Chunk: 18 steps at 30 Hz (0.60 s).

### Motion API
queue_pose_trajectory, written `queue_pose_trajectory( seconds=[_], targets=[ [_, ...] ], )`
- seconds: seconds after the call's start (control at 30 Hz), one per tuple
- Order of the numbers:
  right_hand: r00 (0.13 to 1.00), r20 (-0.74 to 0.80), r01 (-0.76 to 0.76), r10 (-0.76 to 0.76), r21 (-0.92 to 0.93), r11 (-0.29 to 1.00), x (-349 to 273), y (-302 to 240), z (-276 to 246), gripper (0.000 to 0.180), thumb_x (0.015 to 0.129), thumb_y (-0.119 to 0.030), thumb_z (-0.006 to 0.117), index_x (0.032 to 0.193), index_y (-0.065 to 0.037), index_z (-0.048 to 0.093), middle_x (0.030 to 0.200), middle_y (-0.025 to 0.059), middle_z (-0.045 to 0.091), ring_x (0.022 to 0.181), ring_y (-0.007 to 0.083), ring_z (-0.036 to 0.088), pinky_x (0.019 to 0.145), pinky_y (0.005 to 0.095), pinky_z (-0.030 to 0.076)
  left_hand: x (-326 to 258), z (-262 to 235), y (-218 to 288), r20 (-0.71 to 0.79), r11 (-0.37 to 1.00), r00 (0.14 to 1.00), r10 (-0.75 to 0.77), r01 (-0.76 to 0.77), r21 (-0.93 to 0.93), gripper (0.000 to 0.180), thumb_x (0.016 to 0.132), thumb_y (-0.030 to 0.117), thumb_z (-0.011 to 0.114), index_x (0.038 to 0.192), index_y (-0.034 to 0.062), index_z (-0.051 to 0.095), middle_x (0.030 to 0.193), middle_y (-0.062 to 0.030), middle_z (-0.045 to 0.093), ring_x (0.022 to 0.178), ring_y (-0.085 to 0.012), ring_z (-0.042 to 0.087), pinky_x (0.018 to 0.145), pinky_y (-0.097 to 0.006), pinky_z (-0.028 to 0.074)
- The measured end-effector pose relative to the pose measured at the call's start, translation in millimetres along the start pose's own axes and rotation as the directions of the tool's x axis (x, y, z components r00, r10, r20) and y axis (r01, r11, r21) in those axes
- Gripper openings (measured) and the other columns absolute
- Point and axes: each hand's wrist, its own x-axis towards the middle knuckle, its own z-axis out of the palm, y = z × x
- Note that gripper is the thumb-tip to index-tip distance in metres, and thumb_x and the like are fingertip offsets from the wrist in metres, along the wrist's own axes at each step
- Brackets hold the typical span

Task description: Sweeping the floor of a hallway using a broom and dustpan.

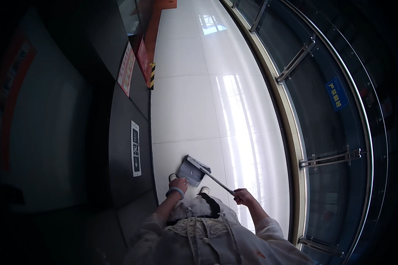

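- Head view looks straight down on a person standing on a glossy white tiled floor (194, 101), both hands busy with a flat mop.
- Right hand (242, 195) has its fingers clenched round the thin pale mop handle (216, 179), which slants up and to the left from that hand.
- Mop head (191, 169), a grey rectangular pad, sits at the far end of the handle, just above the person's two shoes (173, 177), tipped up off the floor as far as I can tell.
- Left hand (179, 183), with a pale wristband (175, 191), is at the near edge of the mop head; its fingers look curled onto the pad, though whether they pinch the cloth I cannot tell.
- My reading: the pad is being handled or adjusted, not pushed; the next move calls for a steady handle while the left hand works the pad.
- Left of the mop head stands a dark wall with a small call panel (136, 149); further along it are red and white notices (127, 69) and a yellow-black striped edge (152, 75).
- Right of the mop head, a curved metal rail (291, 132) and glass balustrade (327, 128) bound the floor, with bright window glare on the tiles.
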Motion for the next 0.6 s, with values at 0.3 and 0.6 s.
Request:
queue_pose_trajectory(
  seconds=[0.3, 0.6],
  targets=[
    [0.949, -0.177, 0.238, -0.26, -0.136, 0.962, 20, -75, 71, 0.032, 0.083, -0.005, 0.045, 0.113, 0.003, 0.038, 0.057, 0.0084, 0.042, 0.037, 0.0108, 0.033, 0.032, 0.0253, 0.024, 27, -70, -45, -0.061, 0.994, 0.993, -0.101, 0.098, -0.046, 0.013, 0.074, 0.023, 0.061, 0.086, 0.0179, 0.062, 0.086, -0.0072, 0.063, 0.085, -0.0244, 0.06, 0.074, -0.036, 0.047],
    [0.852, -0.092, 0.245, -0.515, -0.8, 0.548, 135, -58, 166, 0.028, 0.073, 0.0, 0.052, 0.101, -0.004, 0.048, 0.058, 0.0069, 0.048, 0.039, 0.0138, 0.044, 0.032, 0.0286, 0.036, 66, -95, -104, -0.15, 0.992, 0.982, -0.111, 0.101, -0.073, 0.011, 0.073, 0.02, 0.061, 0.083, 0.0151, 0.062, 0.084, -0.0074, 0.063, 0.082, -0.0252, 0.061, 0.071, -0.036, 0.048]
  ],
)
